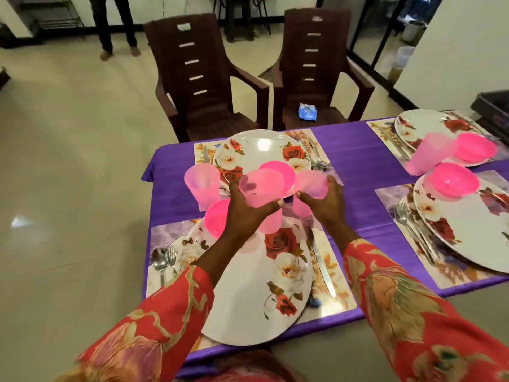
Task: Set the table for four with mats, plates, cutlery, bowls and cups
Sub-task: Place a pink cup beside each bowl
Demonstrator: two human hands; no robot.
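Now your left hand (245, 208) grips a pink cup (260, 188) held up over the near plate (256, 293), and your right hand (322, 202) wraps another pink cup (309, 190) just beside it. A third cup (201, 186) stands at the left of the tabletop (355, 161), and a pink bowl (217, 217) rests at the near plate's far rim. Lower each cup upright onto a bare corner of its mat, away from the cutlery, and let go only once it stands steady.
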